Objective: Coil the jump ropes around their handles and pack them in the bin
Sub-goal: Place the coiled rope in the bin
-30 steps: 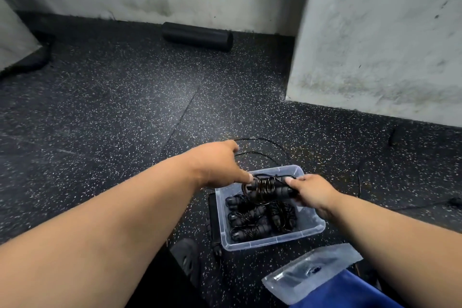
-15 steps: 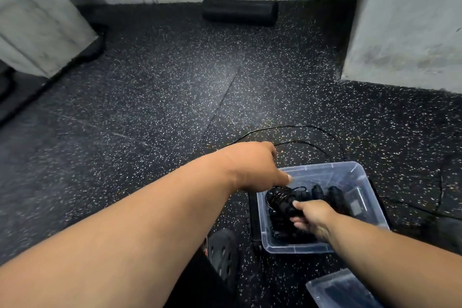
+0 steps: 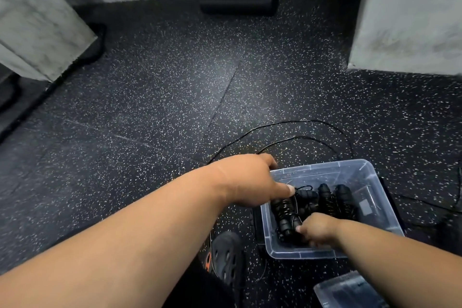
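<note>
right hand (image 3: 317, 229) sets coiled rope (image 3: 285, 217) against bin (image 3: 375, 182) wall.

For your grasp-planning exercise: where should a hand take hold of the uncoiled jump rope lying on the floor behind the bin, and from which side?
Probably pinch the loose jump rope from above at the top of its arc. It lies flat on the floor beyond the bin, with open floor around it there.

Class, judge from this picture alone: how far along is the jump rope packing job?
Done: several coiled ropes lie in the clear bin. In hand: the right hand sets another coiled rope into the bin, with the left hand at the rim. Left: a loose rope lies uncoiled on the floor.
</note>
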{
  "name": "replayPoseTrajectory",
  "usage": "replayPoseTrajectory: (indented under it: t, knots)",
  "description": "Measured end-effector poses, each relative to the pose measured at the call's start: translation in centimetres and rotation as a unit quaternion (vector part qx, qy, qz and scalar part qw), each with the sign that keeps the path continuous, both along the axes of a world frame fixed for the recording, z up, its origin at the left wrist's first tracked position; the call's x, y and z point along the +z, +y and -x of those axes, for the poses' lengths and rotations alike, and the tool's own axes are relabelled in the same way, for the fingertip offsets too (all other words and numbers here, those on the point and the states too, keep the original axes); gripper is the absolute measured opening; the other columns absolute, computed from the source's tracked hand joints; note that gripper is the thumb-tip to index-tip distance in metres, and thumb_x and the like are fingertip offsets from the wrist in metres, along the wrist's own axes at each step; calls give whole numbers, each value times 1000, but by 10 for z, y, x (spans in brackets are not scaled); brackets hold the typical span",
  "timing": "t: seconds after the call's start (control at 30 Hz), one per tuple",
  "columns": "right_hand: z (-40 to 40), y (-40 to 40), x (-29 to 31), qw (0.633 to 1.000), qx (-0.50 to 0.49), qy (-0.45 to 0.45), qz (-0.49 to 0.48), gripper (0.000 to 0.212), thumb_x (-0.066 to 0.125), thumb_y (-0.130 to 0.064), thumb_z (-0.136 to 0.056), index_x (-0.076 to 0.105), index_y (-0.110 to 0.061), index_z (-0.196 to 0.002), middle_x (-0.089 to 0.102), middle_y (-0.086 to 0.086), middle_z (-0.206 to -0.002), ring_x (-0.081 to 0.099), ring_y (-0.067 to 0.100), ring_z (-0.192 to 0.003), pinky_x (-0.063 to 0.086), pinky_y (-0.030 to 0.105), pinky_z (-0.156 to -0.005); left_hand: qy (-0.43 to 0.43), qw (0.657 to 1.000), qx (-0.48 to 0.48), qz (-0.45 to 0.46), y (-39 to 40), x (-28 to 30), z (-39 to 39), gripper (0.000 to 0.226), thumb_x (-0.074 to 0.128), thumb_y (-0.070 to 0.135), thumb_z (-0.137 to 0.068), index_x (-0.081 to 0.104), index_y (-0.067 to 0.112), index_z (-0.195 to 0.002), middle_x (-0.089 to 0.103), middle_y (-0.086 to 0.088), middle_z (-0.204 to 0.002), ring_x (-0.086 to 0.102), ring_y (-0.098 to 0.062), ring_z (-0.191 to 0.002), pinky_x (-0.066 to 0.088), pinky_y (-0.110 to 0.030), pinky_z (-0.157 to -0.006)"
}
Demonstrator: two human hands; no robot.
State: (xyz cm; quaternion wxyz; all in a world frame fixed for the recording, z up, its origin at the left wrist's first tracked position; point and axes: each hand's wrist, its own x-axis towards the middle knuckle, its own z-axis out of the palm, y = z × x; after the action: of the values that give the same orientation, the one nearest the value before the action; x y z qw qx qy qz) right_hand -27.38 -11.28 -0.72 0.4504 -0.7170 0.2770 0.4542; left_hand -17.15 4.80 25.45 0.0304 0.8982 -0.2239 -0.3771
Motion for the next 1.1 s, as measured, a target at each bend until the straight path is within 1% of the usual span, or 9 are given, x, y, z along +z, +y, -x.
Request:
replayPoseTrajectory:
  t: [0.07,0.17,0.33,0.53,0.67,0.73,0.83,0.97,1.1]
  knots:
    - [-1,0,4,977,181,-50,101,39,55,-39,-104,71,-5,-108,72,14,-108,68,31,-102,48,30,-82,2,1000,-1,-6,0,-2,-1,78,61,78,-89,44,37,-153,68,9,-129,65,-15,-100,51,-32,-87]
    - [-4,-4,8,962,218,-91,137,34,58,-43,-100,71,-14,-88,70,8,-94,68,28,-102,45,28,-78,5,1000,-2,-20,2,-3,-3,75,61,77,-90,46,35,-152,69,8,-128,63,-15,-94,46,-31,-80]
    - [-14,-25,17,966,102,-183,148,29,62,-37,-95,68,-19,-74,71,-4,-78,67,19,-81,46,29,-70,-1,1000,6,-10,6,-3,-7,75,62,76,-91,47,36,-152,66,9,-137,65,-15,-106,48,-29,-90]
    - [-30,-70,34,904,-87,-328,261,24,54,-42,-92,59,-27,-74,63,-10,-58,60,11,-60,41,30,-57,-16,1000,8,-18,9,-4,-9,75,60,77,-91,45,38,-153,68,10,-133,66,-17,-114,52,-37,-104]
    - [-44,-100,40,882,-97,-361,287,13,50,-42,-90,58,-37,-81,65,-12,-70,60,15,-69,40,30,-62,-27,999,6,-23,8,-8,-12,73,60,72,-95,41,36,-156,67,8,-137,65,-18,-115,54,-37,-103]
    - [-55,-110,35,877,-60,-362,310,8,54,-36,-93,62,-35,-94,66,-5,-97,60,24,-90,46,36,-77,-26,999,10,-24,5,-12,-13,75,60,70,-95,39,35,-157,67,6,-138,66,-19,-114,55,-37,-102]
    - [-79,-123,30,888,19,-310,340,33,51,-39,-99,61,-24,-127,60,11,-124,56,35,-114,47,43,-100,-43,999,6,-21,-1,-15,-16,76,60,68,-96,34,34,-160,67,5,-136,67,-19,-113,56,-39,-101]
    - [-125,-142,20,910,208,-193,302,34,39,-21,-105,63,-14,-128,60,14,-136,58,34,-121,48,40,-105,-47,999,8,-14,-10,-18,-21,77,59,69,-96,32,35,-160,63,5,-144,65,-19,-120,53,-38,-104]
    - [-158,-157,6,868,388,-93,297,35,49,-17,-105,63,-9,-136,63,10,-141,60,27,-128,48,32,-103,-37,999,8,-15,-14,-28,-26,74,59,68,-96,33,38,-159,60,8,-147,64,-18,-122,52,-35,-104]
